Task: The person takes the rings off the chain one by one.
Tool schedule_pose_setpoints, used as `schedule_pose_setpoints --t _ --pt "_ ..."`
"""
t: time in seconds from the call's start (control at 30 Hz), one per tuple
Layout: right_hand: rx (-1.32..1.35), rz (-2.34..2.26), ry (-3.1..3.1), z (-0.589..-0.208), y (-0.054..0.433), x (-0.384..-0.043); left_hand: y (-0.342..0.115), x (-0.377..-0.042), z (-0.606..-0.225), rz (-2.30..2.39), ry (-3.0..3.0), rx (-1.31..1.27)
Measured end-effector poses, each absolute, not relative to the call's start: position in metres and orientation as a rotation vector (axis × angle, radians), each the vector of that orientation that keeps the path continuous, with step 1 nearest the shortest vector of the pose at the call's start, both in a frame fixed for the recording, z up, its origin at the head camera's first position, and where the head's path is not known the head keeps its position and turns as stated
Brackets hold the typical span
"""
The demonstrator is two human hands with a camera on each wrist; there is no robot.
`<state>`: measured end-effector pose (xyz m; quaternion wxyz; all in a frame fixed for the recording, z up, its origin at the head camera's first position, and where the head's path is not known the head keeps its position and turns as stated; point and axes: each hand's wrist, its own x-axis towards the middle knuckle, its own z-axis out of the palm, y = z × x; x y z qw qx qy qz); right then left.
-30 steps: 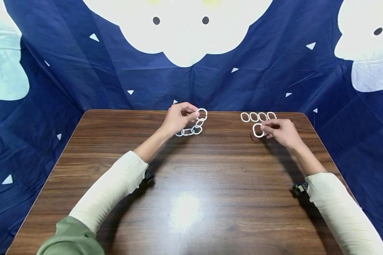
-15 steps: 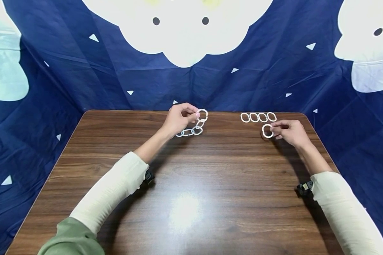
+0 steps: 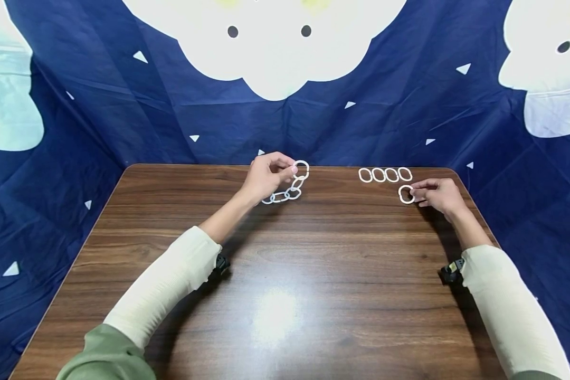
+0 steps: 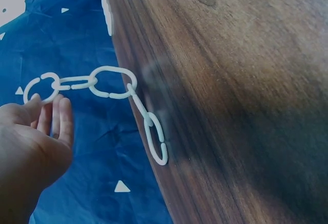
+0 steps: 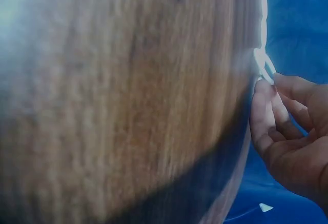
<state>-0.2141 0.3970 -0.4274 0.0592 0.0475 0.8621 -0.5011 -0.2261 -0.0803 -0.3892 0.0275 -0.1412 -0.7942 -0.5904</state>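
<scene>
In the head view, I record the left hand (image 3: 268,177) near the far edge of the wooden table (image 3: 285,264), left of the right hand and well apart from it. Thumb and fingers are clamped on the end link (image 3: 309,170) of a white chain (image 3: 295,188), which trails down from the grip and bends back toward the left, partly hidden behind the hand. I note the right hand (image 3: 439,196) near the table's far right corner, thumb and fingers pinching a single white link (image 3: 400,194). This link is near, and on my side of, a row of four white links (image 3: 385,175) set side by side at the far edge, close to the row's right end. Cream sleeves (image 3: 166,285) cover both forearms, and a blue backdrop (image 3: 161,121) with cloud shapes rises behind the table. In the left wrist view, I count five joined links in the chain; the end link is held upright between thumb and fingertips, a gap showing in its rim, and the last link lies on the table near its edge. The row appears edge-on at the top. In the right wrist view, the picture is blurred; I find thumb and fingertips together on the single link, seen almost edge-on, with the row beyond it. Whether that link touches the table or the row, I cannot tell from here.
</scene>
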Motion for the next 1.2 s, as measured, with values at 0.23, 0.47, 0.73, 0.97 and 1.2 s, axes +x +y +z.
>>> schedule_pose_setpoints --t 0.23,0.47,0.73,0.97,1.2 --pt "0.249 -1.521 2.659 -0.435 0.406 -0.224 -0.079 -0.227 -0.387 -1.859 -2.427 -0.424" --pt "0.336 -1.575 2.629 -0.439 0.412 -0.229 -0.078 -0.225 -0.384 -1.866 -2.432 -0.415" --pt "0.371 -1.594 2.599 -0.44 0.414 -0.229 -0.077 -0.226 -0.385 -1.864 -2.447 -0.419" --pt "0.371 -1.643 2.557 -0.438 0.412 -0.23 -0.077 -0.226 -0.385 -1.859 -2.444 -0.426" --pt "0.371 -1.703 2.498 -0.437 0.411 -0.23 -0.078 -0.225 -0.384 -1.865 -2.444 -0.427"
